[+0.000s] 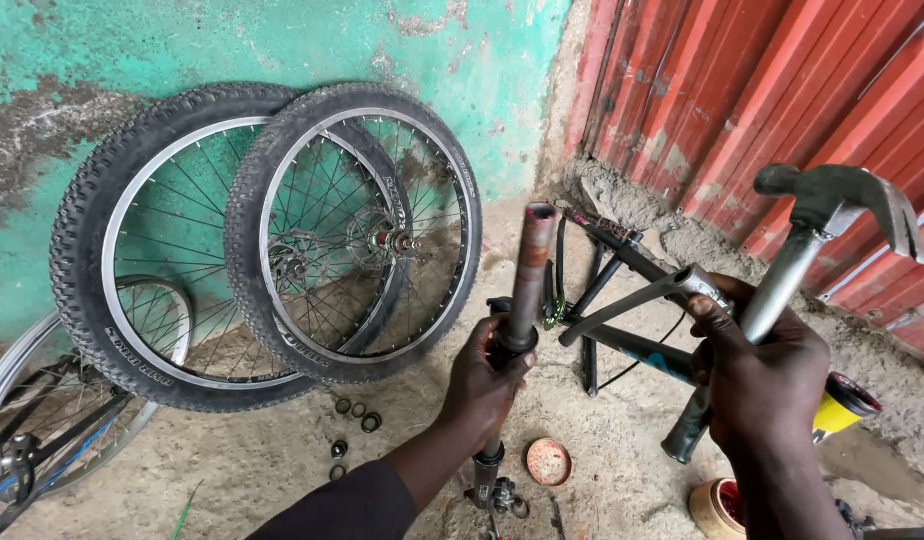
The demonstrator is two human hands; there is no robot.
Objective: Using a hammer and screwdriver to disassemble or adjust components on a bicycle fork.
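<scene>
My left hand grips a bicycle fork by its crown, with the rusty steerer tube pointing up and the lower end resting on the sandy ground. My right hand is closed around the metal handle of a claw hammer, raised to the right of the fork with its head above and right of the steerer top. My right thumb also rests against a grey tube end of the dark bicycle frame lying behind the fork.
Two spoked wheels with knobby tyres lean on the green wall; another rim lies at left. Small rings and bearings, a round lid, a yellow can and a tub sit on the ground. Red corrugated sheeting stands at right.
</scene>
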